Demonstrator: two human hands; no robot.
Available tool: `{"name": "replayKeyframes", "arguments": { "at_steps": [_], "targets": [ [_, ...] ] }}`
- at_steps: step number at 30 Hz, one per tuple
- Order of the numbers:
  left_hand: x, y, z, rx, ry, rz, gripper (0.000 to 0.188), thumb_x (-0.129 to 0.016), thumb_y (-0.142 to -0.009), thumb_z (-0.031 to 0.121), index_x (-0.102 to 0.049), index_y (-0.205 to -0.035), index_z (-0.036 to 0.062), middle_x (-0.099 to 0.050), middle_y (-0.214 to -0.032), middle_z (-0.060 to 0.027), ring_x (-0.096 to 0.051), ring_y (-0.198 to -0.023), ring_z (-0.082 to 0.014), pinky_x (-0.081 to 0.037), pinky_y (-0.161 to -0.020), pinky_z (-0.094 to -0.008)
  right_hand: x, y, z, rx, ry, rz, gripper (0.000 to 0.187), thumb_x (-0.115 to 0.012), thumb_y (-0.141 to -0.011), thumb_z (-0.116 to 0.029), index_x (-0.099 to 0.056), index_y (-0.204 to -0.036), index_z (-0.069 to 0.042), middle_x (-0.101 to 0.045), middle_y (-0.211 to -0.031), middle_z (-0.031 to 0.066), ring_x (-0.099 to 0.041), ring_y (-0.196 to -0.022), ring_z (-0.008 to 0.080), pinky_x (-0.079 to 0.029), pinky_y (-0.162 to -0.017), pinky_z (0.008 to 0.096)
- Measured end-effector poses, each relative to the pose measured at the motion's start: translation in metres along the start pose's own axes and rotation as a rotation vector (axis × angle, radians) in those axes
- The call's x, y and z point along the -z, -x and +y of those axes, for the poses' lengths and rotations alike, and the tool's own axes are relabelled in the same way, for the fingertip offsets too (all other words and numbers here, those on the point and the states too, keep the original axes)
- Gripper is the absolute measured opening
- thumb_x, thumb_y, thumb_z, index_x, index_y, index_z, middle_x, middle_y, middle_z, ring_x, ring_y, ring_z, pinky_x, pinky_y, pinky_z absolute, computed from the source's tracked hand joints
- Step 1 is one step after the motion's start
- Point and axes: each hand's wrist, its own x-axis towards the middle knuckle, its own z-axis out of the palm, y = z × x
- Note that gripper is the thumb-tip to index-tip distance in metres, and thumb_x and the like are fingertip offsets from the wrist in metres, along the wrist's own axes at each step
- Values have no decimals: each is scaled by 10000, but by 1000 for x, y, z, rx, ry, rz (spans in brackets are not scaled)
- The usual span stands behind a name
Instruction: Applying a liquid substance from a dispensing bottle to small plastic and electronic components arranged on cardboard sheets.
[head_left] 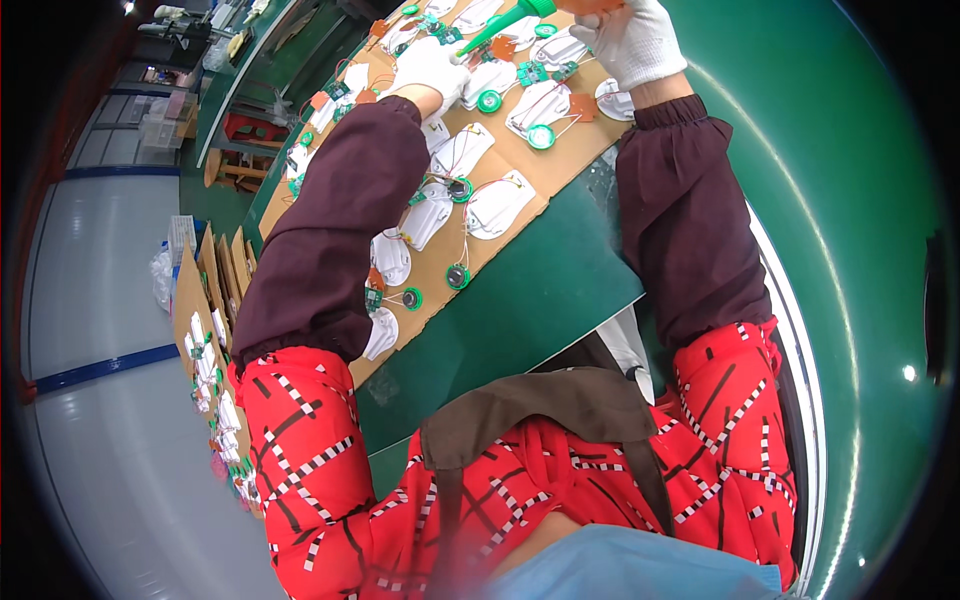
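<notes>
My right hand point(640, 45), in a white knit glove, is closed around an orange squeeze bottle point(588, 5) with a long green nozzle point(505, 26). The bottle is tilted, its nozzle pointing left and down toward my left hand. My left hand point(430, 72), also gloved, rests low over the cardboard sheet point(560, 165) with its fingers curled near the nozzle tip. What those fingers hold is hidden. Around both hands lie white plastic shells point(540, 105), green-rimmed round speakers point(489, 101), small green circuit boards point(532, 72) and orange-brown pieces point(583, 107), joined by thin wires.
The cardboard lies on a green tabletop point(520, 290). More shells and speakers point(458, 276) sit along its near edge. To the left, several cardboard sheets point(205, 290) stand with similar parts. Another green surface point(780, 200) curves along the right. A stool point(240, 170) stands at upper left.
</notes>
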Motion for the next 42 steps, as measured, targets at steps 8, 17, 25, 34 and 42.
{"name": "replayKeyframes", "arguments": {
  "at_steps": [8, 17, 25, 34, 42],
  "targets": [
    [0, 4, -16, -232, 205, -192, 287, -586, -807, 160, -599, -1086, 92, -583, -989, -110, -551, -958, -319, -449, -853, -353, -11, 13, -3, 82, 357, 86, 275, -650, -791, -272, -609, -988, -85, -627, -787, 11, -517, -532, 88, -436, -494, 218],
    [3, 13, -5, -66, 301, -219, 252, -569, -795, 226, -604, -1030, 142, -614, -975, -100, -550, -984, -269, -440, -866, -346, -13, 27, 15, 202, 554, -81, 436, -720, -742, -161, -552, -1110, 1, -629, -956, 66, -601, -789, 124, -493, -638, 247],
    [-15, 5, -34, 185, 343, -124, 220, -668, -764, 265, -669, -885, 82, -667, -754, -27, -632, -678, -133, -495, -652, -248, -21, 34, 34, 322, 741, -39, 508, -748, -708, -160, -535, -1132, 22, -629, -1017, 109, -605, -906, 163, -490, -778, 281],
    [-17, 0, -41, -557, -695, 38, 255, -547, -762, 200, -557, -1003, 118, -557, -959, -23, -525, -930, -163, -445, -727, -273, -18, 34, 42, 389, 711, -92, 523, -754, -700, -101, -521, -1150, 31, -617, -1054, 113, -594, -935, 167, -484, -810, 285],
    [-19, 3, -53, -26, 387, -11, 155, -591, -779, 140, -579, -933, 121, -561, -726, 6, -540, -602, -146, -429, -540, -265, -28, 37, 47, 405, 676, -107, 531, -765, -686, -102, -521, -1138, 31, -618, -1049, 114, -593, -939, 164, -485, -814, 288]
  ]
}}
